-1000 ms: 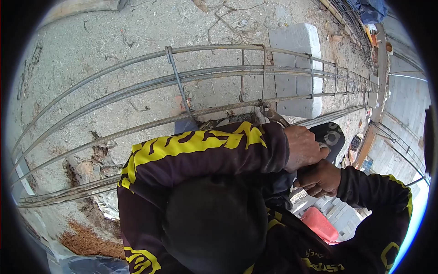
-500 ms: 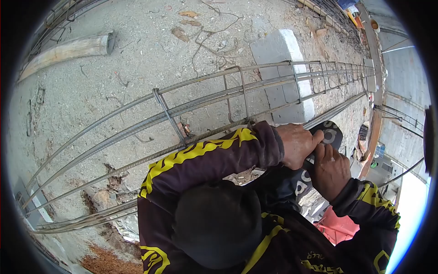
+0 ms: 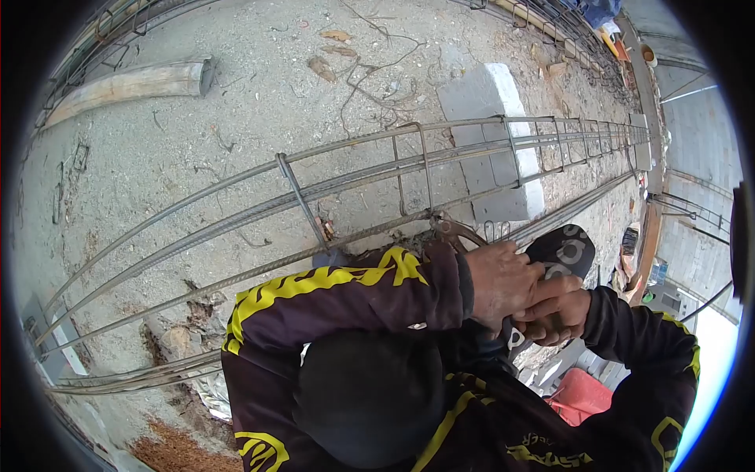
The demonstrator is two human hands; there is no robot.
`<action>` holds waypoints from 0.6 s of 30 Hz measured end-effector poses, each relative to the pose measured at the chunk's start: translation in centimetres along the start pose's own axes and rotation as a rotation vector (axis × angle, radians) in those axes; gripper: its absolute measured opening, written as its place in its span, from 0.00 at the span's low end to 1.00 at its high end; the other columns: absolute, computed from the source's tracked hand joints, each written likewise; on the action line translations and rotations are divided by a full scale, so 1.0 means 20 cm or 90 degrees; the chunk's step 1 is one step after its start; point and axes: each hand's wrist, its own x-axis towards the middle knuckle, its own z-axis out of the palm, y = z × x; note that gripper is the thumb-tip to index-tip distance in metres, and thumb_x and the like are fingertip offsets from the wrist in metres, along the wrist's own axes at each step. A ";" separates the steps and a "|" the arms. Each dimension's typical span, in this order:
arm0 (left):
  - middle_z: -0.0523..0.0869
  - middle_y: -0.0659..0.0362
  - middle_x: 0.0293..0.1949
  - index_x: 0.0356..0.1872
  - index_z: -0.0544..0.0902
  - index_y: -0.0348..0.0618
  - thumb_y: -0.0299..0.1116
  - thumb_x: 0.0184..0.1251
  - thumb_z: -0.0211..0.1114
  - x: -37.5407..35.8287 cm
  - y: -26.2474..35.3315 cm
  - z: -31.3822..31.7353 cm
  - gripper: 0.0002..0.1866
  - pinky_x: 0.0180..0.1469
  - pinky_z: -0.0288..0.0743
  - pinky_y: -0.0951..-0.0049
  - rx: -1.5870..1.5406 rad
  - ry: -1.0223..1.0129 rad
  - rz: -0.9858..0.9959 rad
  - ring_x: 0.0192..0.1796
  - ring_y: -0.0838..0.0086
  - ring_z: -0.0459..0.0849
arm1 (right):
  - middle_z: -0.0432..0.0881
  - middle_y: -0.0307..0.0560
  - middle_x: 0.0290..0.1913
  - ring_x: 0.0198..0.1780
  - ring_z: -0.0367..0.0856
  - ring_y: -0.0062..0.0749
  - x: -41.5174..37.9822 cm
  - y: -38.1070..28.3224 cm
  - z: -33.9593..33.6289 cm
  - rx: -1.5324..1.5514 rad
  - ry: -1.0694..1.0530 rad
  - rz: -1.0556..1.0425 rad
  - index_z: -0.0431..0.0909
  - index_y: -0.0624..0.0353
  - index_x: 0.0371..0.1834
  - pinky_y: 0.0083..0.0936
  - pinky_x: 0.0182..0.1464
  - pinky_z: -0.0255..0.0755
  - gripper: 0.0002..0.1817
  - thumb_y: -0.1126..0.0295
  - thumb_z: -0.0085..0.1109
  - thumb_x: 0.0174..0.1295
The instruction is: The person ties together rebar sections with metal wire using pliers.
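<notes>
My left hand (image 3: 503,283) is held palm down, its fingers bent and meeting those of my right hand (image 3: 560,313). The right fingers are curled in a pinch; whatever lies between the two hands is hidden. A brownish curved metal tool head, like pincers (image 3: 456,230), pokes out by my left wrist, close to the lowest bar of a rebar cage (image 3: 346,236). Whether my left hand grips it does not show. Just beyond the fingers is a rounded black thing with grey letters (image 3: 565,253), partly covered by the hands.
Under the cage lies a grey block with a white edge (image 3: 511,149). A curved pale trough-like piece (image 3: 134,88) rests on the rough ground at upper left. Loose wire (image 3: 370,75) lies beyond the cage, and a red wheelbarrow-like tub (image 3: 580,393) stands at lower right.
The view has shifted slightly. My right hand has turned and come in lower, its fingers now under the left ones. The metal tool head now shows beside my left wrist.
</notes>
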 end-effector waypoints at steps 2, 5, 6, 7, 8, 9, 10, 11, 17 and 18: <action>0.79 0.55 0.38 0.74 0.58 0.44 0.41 0.62 0.66 -0.05 -0.05 0.14 0.41 0.44 0.73 0.65 0.089 0.097 -0.024 0.42 0.61 0.84 | 0.81 0.46 0.25 0.17 0.74 0.25 0.00 0.03 0.06 -0.096 0.039 -0.052 0.77 0.64 0.44 0.18 0.17 0.63 0.19 0.58 0.66 0.66; 0.82 0.53 0.33 0.78 0.50 0.41 0.35 0.66 0.58 -0.04 -0.04 0.15 0.41 0.43 0.76 0.64 0.091 0.062 -0.053 0.38 0.59 0.85 | 0.84 0.51 0.29 0.23 0.82 0.29 -0.06 -0.08 0.16 -0.497 0.165 -0.060 0.79 0.63 0.45 0.24 0.22 0.74 0.21 0.54 0.68 0.64; 0.83 0.52 0.32 0.78 0.48 0.39 0.34 0.65 0.59 -0.03 -0.04 0.14 0.43 0.42 0.76 0.63 0.055 0.033 -0.072 0.37 0.59 0.86 | 0.87 0.55 0.35 0.27 0.86 0.37 -0.10 -0.10 0.23 -0.617 0.259 -0.099 0.81 0.66 0.45 0.27 0.25 0.79 0.27 0.50 0.70 0.60; 0.83 0.52 0.30 0.79 0.47 0.38 0.34 0.64 0.60 -0.02 -0.04 0.12 0.45 0.42 0.77 0.62 0.020 0.005 -0.093 0.36 0.58 0.86 | 0.87 0.56 0.35 0.29 0.87 0.40 -0.09 -0.08 0.22 -0.671 0.317 -0.176 0.81 0.66 0.45 0.30 0.29 0.80 0.25 0.52 0.69 0.59; 0.84 0.51 0.29 0.79 0.46 0.37 0.34 0.61 0.62 0.00 -0.04 0.10 0.48 0.42 0.78 0.62 0.001 0.009 -0.101 0.35 0.57 0.86 | 0.87 0.56 0.35 0.31 0.87 0.43 -0.07 -0.04 0.22 -0.725 0.377 -0.258 0.82 0.67 0.45 0.33 0.33 0.80 0.24 0.54 0.69 0.58; 0.84 0.50 0.28 0.79 0.45 0.36 0.33 0.58 0.64 0.02 -0.04 0.08 0.50 0.42 0.78 0.61 -0.015 0.015 -0.107 0.34 0.57 0.86 | 0.87 0.57 0.34 0.33 0.87 0.46 -0.06 -0.01 0.22 -0.779 0.439 -0.344 0.82 0.67 0.45 0.36 0.37 0.81 0.23 0.57 0.69 0.57; 0.85 0.49 0.27 0.79 0.44 0.35 0.33 0.56 0.66 0.03 -0.04 0.06 0.52 0.42 0.79 0.60 -0.033 0.022 -0.114 0.33 0.56 0.86 | 0.86 0.62 0.36 0.39 0.86 0.53 -0.05 0.01 0.22 -0.835 0.520 -0.319 0.81 0.66 0.45 0.41 0.45 0.78 0.19 0.62 0.66 0.56; 0.85 0.48 0.28 0.79 0.45 0.35 0.32 0.54 0.68 0.04 -0.05 0.06 0.53 0.43 0.79 0.60 -0.031 0.023 -0.114 0.34 0.55 0.86 | 0.85 0.63 0.36 0.39 0.85 0.54 -0.04 0.01 0.21 -0.833 0.519 -0.339 0.81 0.66 0.44 0.41 0.45 0.78 0.18 0.63 0.64 0.56; 0.86 0.46 0.33 0.75 0.59 0.34 0.34 0.53 0.74 0.01 -0.09 -0.05 0.48 0.44 0.80 0.60 0.047 0.034 -0.084 0.35 0.53 0.86 | 0.84 0.58 0.31 0.31 0.86 0.47 0.05 0.01 0.05 -0.693 0.376 -0.395 0.79 0.66 0.47 0.35 0.37 0.81 0.16 0.66 0.55 0.62; 0.86 0.46 0.34 0.73 0.62 0.34 0.35 0.55 0.74 -0.02 -0.10 -0.11 0.45 0.44 0.80 0.61 0.043 0.075 -0.066 0.35 0.52 0.86 | 0.84 0.55 0.30 0.29 0.86 0.43 0.02 -0.02 0.03 -0.484 0.267 -0.323 0.79 0.66 0.50 0.33 0.35 0.82 0.17 0.66 0.54 0.63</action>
